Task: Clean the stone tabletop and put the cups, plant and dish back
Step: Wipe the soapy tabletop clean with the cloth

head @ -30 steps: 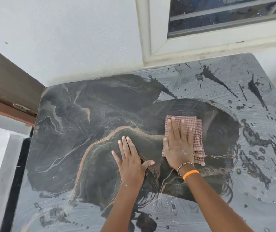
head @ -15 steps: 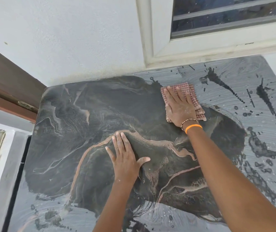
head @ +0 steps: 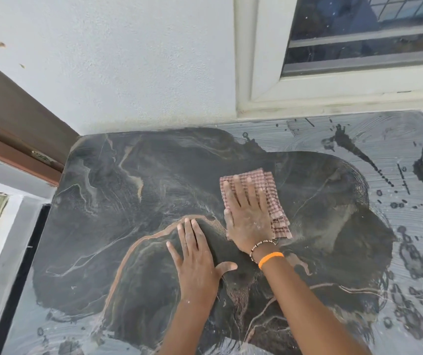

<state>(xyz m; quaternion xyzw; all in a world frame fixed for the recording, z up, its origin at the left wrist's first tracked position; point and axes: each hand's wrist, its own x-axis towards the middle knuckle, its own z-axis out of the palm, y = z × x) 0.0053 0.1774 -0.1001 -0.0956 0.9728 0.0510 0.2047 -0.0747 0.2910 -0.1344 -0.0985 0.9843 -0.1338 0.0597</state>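
The dark stone tabletop (head: 133, 201) with orange and white veins fills the view. Its middle is wiped dark and wet, while grey soapy film with black splash marks covers its right side and front edge. A folded red-checked cloth (head: 269, 185) lies flat on the stone just right of centre. My right hand (head: 250, 213) presses flat on the cloth, fingers spread, an orange band and a bead bracelet on the wrist. Flat on the bare stone beside it, my left hand (head: 196, 260) rests with fingers together. No cups, plant or dish are in view.
A white wall (head: 128, 73) runs along the table's far edge. A white window frame (head: 333, 93) sits above the far right corner. A brown wooden frame (head: 13, 129) slants at the left, with a dark gap beside the table's left edge.
My right hand has drawn the cloth back from the far edge toward the centre, leaving a wider dark wiped patch. The left hand stays planted in about the same spot.
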